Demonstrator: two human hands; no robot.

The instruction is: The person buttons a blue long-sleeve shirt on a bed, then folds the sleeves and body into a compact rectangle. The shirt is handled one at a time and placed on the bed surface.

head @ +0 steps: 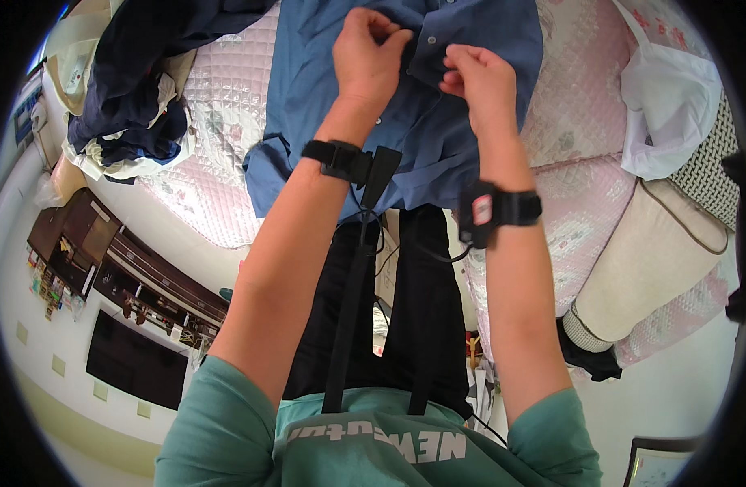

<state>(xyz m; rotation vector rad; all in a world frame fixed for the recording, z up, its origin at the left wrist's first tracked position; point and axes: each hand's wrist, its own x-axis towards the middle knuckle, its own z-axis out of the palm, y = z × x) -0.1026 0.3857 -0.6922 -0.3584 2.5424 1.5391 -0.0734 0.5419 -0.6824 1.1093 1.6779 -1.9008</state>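
A blue button-up shirt (pixel 336 115) lies spread before me on the bed, its front placket with small pale buttons near the top of the view. Over the shirt's left side is my left hand (pixel 370 58), with thumb and forefinger brought together beside the placket. Just across the placket, my right hand (pixel 485 85) has its fingers curled close to the fabric. Whether either hand pinches cloth cannot be made out. One white button (pixel 432 40) shows between the two hands. Black straps with small devices circle both wrists.
A pink quilted bedspread (pixel 221 91) runs under the shirt. Dark clothes (pixel 135 79) are heaped at left. On the right are a white plastic bag (pixel 665 103) and a beige cushion-like item (pixel 647 262). A black cable (pixel 443 259) hangs by my right wrist.
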